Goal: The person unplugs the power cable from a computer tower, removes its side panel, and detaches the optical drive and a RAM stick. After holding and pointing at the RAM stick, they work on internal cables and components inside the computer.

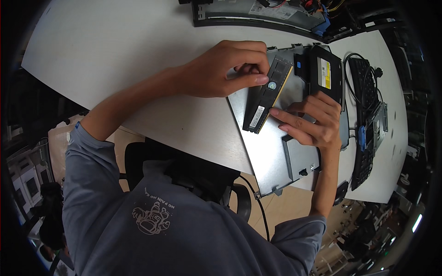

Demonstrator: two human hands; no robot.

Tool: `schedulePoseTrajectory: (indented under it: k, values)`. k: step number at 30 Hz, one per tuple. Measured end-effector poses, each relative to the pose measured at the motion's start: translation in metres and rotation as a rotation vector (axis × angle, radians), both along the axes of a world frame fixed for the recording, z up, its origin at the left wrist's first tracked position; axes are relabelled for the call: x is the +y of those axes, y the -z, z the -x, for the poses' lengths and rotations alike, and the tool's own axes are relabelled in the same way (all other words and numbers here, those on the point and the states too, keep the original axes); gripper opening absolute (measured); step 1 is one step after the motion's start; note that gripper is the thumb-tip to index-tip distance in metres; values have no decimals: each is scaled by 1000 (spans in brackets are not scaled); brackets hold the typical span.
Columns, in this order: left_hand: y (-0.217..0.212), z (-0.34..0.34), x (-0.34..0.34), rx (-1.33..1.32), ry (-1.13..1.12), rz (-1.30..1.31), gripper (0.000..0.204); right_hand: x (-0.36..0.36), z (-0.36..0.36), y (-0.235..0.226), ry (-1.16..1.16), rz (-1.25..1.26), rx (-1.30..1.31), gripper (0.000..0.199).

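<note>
My left hand [230,69] pinches a computer memory module [266,95] near its upper end, the thumb beside a round sticker. The module is a long dark stick with a gold contact edge and a white label at its lower end. It is held tilted above a silver metal panel [247,124]. My right hand [313,119] comes in from the right with its fingers apart. One fingertip is at the gold edge, and I cannot tell whether it touches. Beyond the right hand lies a black drive [315,69] with a white and yellow label.
At the far edge stands an open computer case [230,16] with coloured wires. To the right are a black keyboard [366,170] with a cable on it and a metal bracket [380,124] with blue parts. A grey box-shaped part [299,158] sits on the panel's near end.
</note>
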State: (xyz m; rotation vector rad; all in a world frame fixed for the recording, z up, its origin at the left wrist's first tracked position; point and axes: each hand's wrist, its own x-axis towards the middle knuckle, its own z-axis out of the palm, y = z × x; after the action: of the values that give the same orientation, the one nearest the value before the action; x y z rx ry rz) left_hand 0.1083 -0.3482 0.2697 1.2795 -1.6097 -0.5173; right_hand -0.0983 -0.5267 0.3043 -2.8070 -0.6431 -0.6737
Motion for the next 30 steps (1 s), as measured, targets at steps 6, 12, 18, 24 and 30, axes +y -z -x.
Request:
schedulePoseTrajectory:
  k: [6,12,18,24,30]
  values:
    - [-2,0,1,-1,-1,-14,8,-1,0,1,-2,-1,-2,33]
    - [-1,0,1,-4,2,-13,8,1,-1,1,6,-18,-4,30]
    - [-1,-1,0,-15,-2,-6,8,1,0,0,17,-15,-1,28]
    - [-1,-1,0,-11,-2,-8,8,3,-1,-2,64,-25,2,26]
    - [-1,-1,0,-8,-3,-16,8,3,-2,-4,91,-9,5,24]
